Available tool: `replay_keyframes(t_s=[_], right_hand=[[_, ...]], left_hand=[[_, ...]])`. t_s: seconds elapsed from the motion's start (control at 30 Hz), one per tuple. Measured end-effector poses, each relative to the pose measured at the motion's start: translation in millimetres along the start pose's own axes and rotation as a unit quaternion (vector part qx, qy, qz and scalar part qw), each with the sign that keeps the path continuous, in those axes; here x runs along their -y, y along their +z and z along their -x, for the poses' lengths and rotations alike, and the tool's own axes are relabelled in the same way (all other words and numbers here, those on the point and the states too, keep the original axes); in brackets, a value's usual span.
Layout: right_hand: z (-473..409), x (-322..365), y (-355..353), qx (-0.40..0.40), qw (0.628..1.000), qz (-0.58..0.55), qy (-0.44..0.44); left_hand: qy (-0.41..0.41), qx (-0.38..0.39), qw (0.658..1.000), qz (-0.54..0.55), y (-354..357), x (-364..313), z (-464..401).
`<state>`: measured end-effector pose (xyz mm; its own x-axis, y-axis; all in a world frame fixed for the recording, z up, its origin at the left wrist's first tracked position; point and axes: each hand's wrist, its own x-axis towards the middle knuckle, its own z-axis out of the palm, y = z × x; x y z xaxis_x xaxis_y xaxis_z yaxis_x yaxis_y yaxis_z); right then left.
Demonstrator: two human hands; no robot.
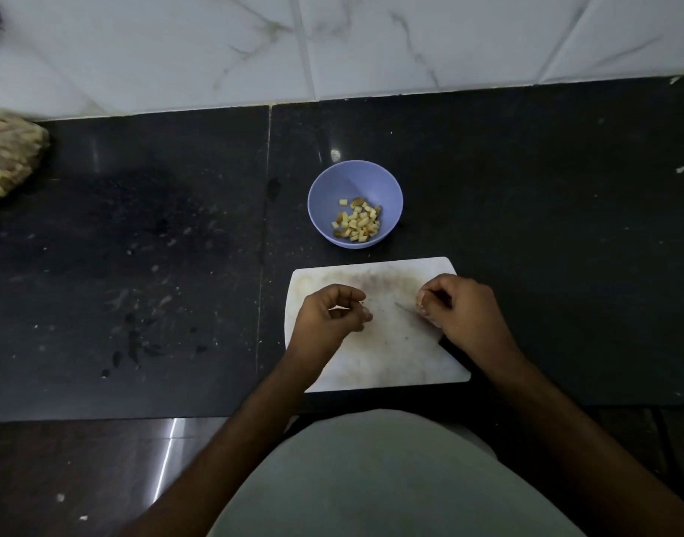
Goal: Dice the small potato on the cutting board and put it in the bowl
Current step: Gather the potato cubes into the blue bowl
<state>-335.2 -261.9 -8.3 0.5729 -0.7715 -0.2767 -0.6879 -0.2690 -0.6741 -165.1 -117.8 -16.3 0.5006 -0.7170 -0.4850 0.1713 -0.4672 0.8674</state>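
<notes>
A lilac bowl point(386, 184) stands on the dark counter just beyond the cutting board, with several pale diced potato pieces point(357, 220) in its bottom. The white, stained cutting board point(394, 350) lies in front of me. My left hand point(328, 319) hovers over the board's left part, its fingers curled toward the thumb, with nothing plainly held. My right hand point(460, 308) is over the board's right part and grips a small knife point(405, 307), whose thin blade points left. A pale potato bit shows at that hand's fingertips. No whole potato is visible.
The dark stone counter point(139, 265) is speckled with crumbs and wet marks on the left. A beige woven object point(7, 160) sits at the far left edge. A white marbled tile wall point(332, 44) rises behind the counter. My light shirt fills the bottom.
</notes>
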Motion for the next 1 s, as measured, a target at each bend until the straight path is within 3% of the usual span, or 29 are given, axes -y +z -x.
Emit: replay_keyframes(t_s=[0.17,0.23,0.3,0.4,0.47,0.53,0.6,0.7,0.77,0.87,1.0], right_hand=[[-0.4,-2.5,3.4,-0.012,0.989,-0.137,0.06],[-2.0,3.1,3.6,-0.003,0.949,-0.281,0.146],[-2.4,8.3,2.3,0.009,0.885,-0.413,0.214],[-0.1,8.6,0.3,0.021,0.817,-0.519,0.25],[0.8,6.7,0.7,0.022,0.8,-0.543,0.256],[0.5,7.5,2.1,0.039,0.814,-0.524,0.247],[1.7,12.1,4.7,0.067,0.853,-0.464,0.23],[2.2,20.7,12.0,0.083,0.949,-0.269,0.146],[-1.7,28.9,18.2,0.075,0.987,-0.13,0.061],[-9.7,45.5,24.3,0.037,0.999,0.004,-0.007],[-25.2,66.9,17.8,0.0,0.996,0.02,-0.087]], left_hand=[[-0.021,0.007,0.999,0.031,8.0,1.1,0.2],[-0.042,0.025,0.999,0.002,11.2,2.1,-3.1],[-0.062,0.051,0.997,-0.015,15.6,1.9,-4.6],[-0.08,0.074,0.994,-0.017,24.3,-0.6,-7.6],[-0.088,0.078,0.993,-0.004,29.6,-3.3,-10.6],[-0.097,0.075,0.992,0.026,32.4,-6.1,-13.4],[-0.111,0.072,0.988,0.078,34.9,-8.6,-14.9],[-0.125,0.07,0.979,0.143,38.4,-16.4,-15.8],[-0.139,0.062,0.977,0.148,37.7,-24.1,-15.6],[-0.137,0.053,0.974,0.17,34.1,-39.1,-10.9],[-0.089,0.01,0.962,0.259,22.5,-62.6,-6.5]])
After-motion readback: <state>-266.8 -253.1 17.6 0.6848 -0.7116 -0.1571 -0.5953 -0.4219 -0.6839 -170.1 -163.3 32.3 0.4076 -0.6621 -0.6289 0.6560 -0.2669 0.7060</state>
